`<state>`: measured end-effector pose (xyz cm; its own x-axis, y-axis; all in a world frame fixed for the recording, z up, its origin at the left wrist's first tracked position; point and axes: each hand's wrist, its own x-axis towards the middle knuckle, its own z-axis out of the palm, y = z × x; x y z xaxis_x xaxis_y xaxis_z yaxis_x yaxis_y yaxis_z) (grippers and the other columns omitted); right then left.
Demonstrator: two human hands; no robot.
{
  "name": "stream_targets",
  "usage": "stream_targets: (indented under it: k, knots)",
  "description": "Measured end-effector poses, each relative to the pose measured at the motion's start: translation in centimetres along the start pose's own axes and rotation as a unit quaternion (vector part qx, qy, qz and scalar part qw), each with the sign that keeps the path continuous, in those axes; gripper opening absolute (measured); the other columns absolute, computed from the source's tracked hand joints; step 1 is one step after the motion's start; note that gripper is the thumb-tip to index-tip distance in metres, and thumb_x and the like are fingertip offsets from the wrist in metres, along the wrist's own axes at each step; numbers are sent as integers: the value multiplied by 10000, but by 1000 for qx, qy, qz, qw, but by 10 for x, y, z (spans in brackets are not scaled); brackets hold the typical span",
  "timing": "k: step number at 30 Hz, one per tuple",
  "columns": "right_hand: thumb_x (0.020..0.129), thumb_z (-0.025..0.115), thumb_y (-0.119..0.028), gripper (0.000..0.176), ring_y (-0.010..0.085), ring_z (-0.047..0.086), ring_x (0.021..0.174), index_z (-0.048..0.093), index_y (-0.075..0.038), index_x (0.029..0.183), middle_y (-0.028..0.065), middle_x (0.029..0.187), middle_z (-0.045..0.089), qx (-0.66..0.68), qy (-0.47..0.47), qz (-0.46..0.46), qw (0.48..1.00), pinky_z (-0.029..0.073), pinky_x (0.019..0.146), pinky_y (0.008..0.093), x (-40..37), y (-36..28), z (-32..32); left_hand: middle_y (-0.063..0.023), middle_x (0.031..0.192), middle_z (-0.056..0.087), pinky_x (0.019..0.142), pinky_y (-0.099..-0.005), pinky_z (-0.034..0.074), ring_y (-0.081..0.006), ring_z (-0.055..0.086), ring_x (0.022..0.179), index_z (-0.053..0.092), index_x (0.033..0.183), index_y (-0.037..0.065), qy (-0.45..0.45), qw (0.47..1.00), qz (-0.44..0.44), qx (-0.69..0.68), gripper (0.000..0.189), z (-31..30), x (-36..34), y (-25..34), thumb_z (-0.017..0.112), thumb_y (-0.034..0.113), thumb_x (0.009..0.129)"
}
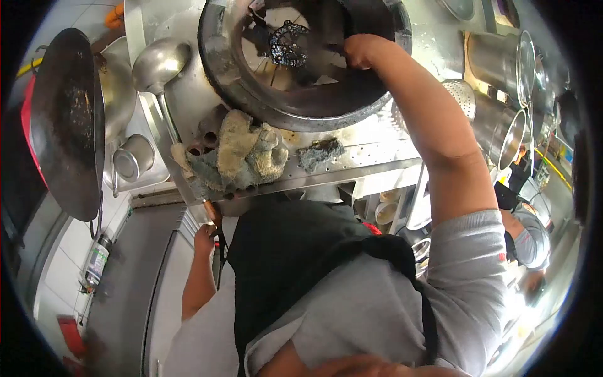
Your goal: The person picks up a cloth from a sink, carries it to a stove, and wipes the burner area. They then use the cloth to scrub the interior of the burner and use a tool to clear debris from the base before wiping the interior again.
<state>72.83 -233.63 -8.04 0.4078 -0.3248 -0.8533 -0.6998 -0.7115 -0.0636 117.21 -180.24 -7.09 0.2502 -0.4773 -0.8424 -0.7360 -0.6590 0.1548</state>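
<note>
My right hand [364, 51] reaches into the round black wok burner ring [295, 116], its fingers closed on a dark thing too dim to make out. Close to those fingers, a wet, shiny black burner piece [289, 44] lies in the middle of the ring. My left hand [204, 239] is low at the counter's front edge, its fingers curled beside the wooden end of a ladle handle [208, 208]; what it grips is hidden. The ladle's steel bowl [161, 61] rests left of the ring. Crumpled, stained cloths [242, 151] and a grey scrubbing pad [320, 154] lie below the ring.
A large dark wok [67, 122] stands tilted at the left, near a small metal pot [134, 157]. Steel pots [499, 60] and a perforated strainer [460, 97] are at the right. Another person [531, 235] is at the far right. A bottle [97, 261] stands at the lower left.
</note>
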Motion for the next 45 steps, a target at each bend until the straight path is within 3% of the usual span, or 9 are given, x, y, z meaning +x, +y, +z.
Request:
stream_targets:
  k: [1, 2, 4, 6, 7, 15, 25, 41, 45]
  knots:
    - [763, 498, -105, 340, 301, 568, 1003, 593, -132, 1088, 149, 1070, 594, 50, -38, 66, 996, 469, 820, 383, -14, -16, -8, -144, 878, 600, 695, -400, 454, -352, 579, 830, 598, 893, 96, 10, 999, 49, 9, 154, -1, -1, -1, 498, 82, 776]
    - [763, 498, -105, 340, 301, 568, 1003, 593, -132, 1088, 149, 1070, 594, 50, -36, 66, 996, 469, 820, 383, -13, -17, -5, -149, 880, 603, 694, -399, 452, -353, 579, 835, 597, 890, 83, 23, 995, 98, 19, 157, -2, 1, -1, 491, 62, 775]
    - [799, 458, -98, 367, 303, 564, 1013, 548, -154, 1151, 143, 1056, 602, 120, 35, 116, 985, 469, 835, 385, -10, -23, 2, -156, 876, 604, 692, -396, 451, -353, 580, 835, 596, 884, 74, 27, 995, 100, 4, 148, -2, 3, 3, 506, 53, 769]
    - [812, 448, -150, 322, 295, 569, 1010, 589, -128, 1100, 133, 1087, 593, 110, 42, 104, 988, 459, 849, 378, -12, -26, 2, -169, 868, 607, 686, -389, 451, -354, 582, 834, 594, 873, 55, 24, 994, 104, -24, 133, -2, -2, 2, 537, 35, 755]
    - [825, 437, -203, 312, 286, 574, 1008, 629, -103, 1050, 123, 1117, 585, 100, 50, 95, 989, 449, 862, 372, -14, -27, 1, -169, 868, 607, 686, -389, 451, -354, 582, 834, 594, 873, 55, 24, 994, 103, -24, 133, 0, -3, 0, 537, 35, 755]
    - [819, 453, -168, 303, 269, 566, 1037, 627, -97, 1057, 114, 1126, 584, 90, 35, 115, 989, 452, 865, 379, -17, -31, -1, -157, 860, 641, 726, -346, 454, -297, 613, 870, 596, 901, 14, 3, 995, -49, -83, 218, 2, -12, 11, 481, -38, 723]
    - [824, 460, -184, 294, 273, 562, 1044, 631, -104, 1049, 115, 1128, 584, 98, 43, 119, 987, 457, 863, 383, -13, -37, 8, -167, 879, 641, 741, -326, 454, -285, 616, 889, 591, 922, 4, -5, 996, -17, -90, 276, -2, -14, 14, 458, -84, 698]
    - [830, 445, -166, 301, 273, 564, 1039, 623, -95, 1062, 122, 1128, 582, 113, 21, 113, 987, 457, 863, 379, -10, -35, 9, -175, 844, 633, 711, -377, 460, -330, 605, 855, 603, 896, 30, 12, 996, -6, -87, 183, 21, -4, -21, 505, 28, 741]
    - [831, 447, -176, 308, 271, 560, 1047, 617, -100, 1076, 113, 1139, 578, 108, 12, 123, 986, 457, 863, 378, -9, -37, 10, -168, 827, 634, 709, -374, 460, -328, 609, 834, 600, 866, 31, 27, 996, -13, -79, 157, 12, -8, -1, 492, 53, 755]
